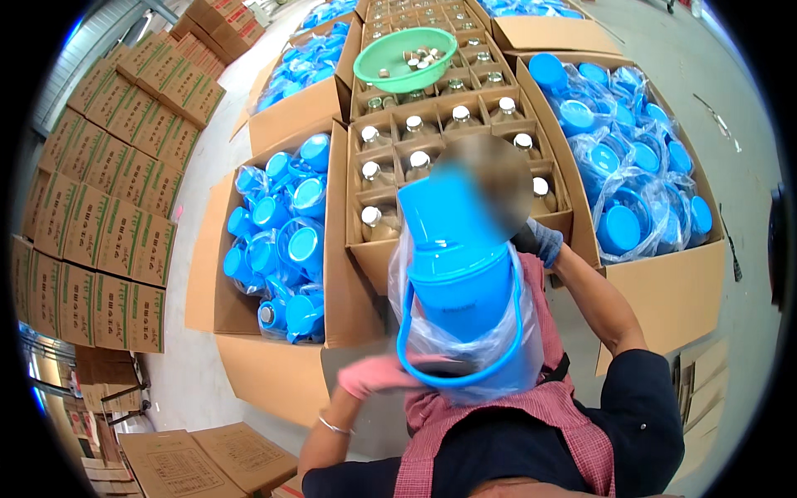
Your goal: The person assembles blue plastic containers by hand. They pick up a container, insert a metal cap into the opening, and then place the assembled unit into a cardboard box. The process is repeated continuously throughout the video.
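Note:
I hold a blue plastic bucket (461, 274) with a lid and a hoop handle close to my chest. It is half covered by a clear plastic bag (506, 340). My left hand (378, 373), in a pink glove, grips the bag at the bucket's lower end, by the handle. Gripping the bucket's far upper side is my right hand (544, 241), in a grey glove and partly hidden behind the bucket. A blurred patch covers the area just above the lid.
An open carton (199, 274) of bagged blue buckets stands at left, another carton (672, 290) at right. Between them a divided carton (369, 257) holds capped glass bottles, with a green bowl (369, 62) of caps on top. Sealed cartons (91, 241) are stacked far left.

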`<state>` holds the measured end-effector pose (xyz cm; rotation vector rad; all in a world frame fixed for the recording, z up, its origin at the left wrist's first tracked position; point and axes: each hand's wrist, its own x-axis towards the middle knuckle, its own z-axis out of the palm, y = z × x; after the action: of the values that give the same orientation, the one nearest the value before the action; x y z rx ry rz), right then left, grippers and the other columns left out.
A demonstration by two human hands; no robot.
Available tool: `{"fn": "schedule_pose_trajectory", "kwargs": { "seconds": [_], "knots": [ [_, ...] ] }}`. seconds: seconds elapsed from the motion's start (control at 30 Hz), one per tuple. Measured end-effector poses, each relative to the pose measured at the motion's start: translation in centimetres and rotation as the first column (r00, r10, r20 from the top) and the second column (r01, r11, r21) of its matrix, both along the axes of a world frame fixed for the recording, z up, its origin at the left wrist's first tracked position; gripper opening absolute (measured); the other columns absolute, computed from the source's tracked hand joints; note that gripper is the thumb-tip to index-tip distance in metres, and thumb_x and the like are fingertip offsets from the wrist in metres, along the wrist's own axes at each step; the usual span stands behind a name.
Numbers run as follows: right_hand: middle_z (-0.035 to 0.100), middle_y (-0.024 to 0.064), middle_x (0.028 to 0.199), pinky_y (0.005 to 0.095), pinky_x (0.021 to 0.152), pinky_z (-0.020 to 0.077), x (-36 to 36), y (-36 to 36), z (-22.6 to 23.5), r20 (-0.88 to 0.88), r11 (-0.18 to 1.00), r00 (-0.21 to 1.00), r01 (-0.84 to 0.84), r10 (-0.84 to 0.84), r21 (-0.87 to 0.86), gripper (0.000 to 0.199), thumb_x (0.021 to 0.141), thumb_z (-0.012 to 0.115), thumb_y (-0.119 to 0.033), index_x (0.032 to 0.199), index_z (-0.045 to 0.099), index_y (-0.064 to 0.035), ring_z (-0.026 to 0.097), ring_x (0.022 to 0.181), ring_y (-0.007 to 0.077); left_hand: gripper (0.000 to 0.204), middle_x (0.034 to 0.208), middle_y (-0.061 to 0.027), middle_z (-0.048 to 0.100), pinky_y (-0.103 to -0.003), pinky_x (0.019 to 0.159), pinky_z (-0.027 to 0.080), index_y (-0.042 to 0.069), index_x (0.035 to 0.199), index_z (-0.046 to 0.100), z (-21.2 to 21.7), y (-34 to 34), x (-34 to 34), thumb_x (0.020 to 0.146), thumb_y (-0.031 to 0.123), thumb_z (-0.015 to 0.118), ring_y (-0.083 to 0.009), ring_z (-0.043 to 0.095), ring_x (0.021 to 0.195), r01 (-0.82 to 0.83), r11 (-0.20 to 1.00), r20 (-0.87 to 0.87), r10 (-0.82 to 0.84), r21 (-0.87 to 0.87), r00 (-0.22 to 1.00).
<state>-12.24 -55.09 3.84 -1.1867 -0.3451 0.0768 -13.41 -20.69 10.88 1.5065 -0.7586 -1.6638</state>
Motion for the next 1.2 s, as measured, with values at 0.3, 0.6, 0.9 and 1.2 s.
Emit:
{"fn": "schedule_pose_trajectory", "kwargs": {
  "seconds": [0.3, 0.6, 0.9, 1.2],
  "knots": [
    [0.032, 0.0154, 0.150, 0.0390, 0.114, 0.0228, -8.1, 1.1, 0.3, -0.070, 0.980, 0.987, 0.130, -0.142, -0.152, 0.086, 0.085, 0.068, -0.040, 0.149, 0.023, -0.0049, 0.029, 0.138, 0.0229, 0.051, 0.125, -0.0102, 0.054, -0.034, 0.094, 0.048, 0.003, 0.139, 0.039, -0.1, -7.7, 15.4, 0.099, 0.034, 0.044, -0.0205, 0.054, 0.116, -0.624, 0.613, 0.164, 0.764, -0.483, 0.624],
    [0.059, 0.0122, 0.122, 0.0311, 0.093, 0.0430, 1.1, 1.0, 7.1, 0.261, 0.757, 0.833, 0.553, -0.488, -0.349, 0.047, 0.096, 0.054, -0.024, 0.137, 0.044, -0.0022, 0.055, 0.107, 0.0177, 0.085, 0.143, -0.0105, 0.042, -0.030, 0.107, 0.034, 0.003, 0.148, 0.027, 0.2, -13.4, 15.8, 0.090, 0.064, 0.044, -0.0195, 0.042, 0.128, -0.220, 0.589, 0.039, 0.394, -0.777, 0.918],
    [0.063, 0.0139, 0.116, 0.0309, 0.092, 0.0453, 9.6, 8.7, 11.7, 0.347, 0.727, 0.937, 0.268, -0.044, -0.632, 0.039, 0.094, 0.057, -0.025, 0.123, 0.056, 0.0021, 0.059, 0.105, 0.0199, 0.078, 0.135, -0.0086, 0.049, -0.034, 0.106, 0.035, 0.005, 0.137, 0.045, 0.6, -0.2, 13.0, 0.064, 0.008, 0.071, -0.0200, 0.044, 0.125, -0.554, 0.155, -0.020, 0.955, -0.818, 0.296],
    [0.060, 0.0100, 0.122, 0.0328, 0.100, 0.0428, 6.1, 4.2, 5.8, -0.129, 0.983, 0.982, 0.122, -0.141, -0.140, 0.045, 0.099, 0.047, -0.035, 0.128, 0.053, -0.0012, 0.059, 0.108, 0.0201, 0.077, 0.125, -0.0249, 0.048, -0.055, 0.107, 0.028, 0.010, 0.137, 0.044, -12.2, 25.5, 17.2, 0.080, 0.057, 0.062, -0.0418, 0.044, 0.122, -0.955, -0.029, 0.955, 0.017, -0.296, -0.297]
  ]
}}
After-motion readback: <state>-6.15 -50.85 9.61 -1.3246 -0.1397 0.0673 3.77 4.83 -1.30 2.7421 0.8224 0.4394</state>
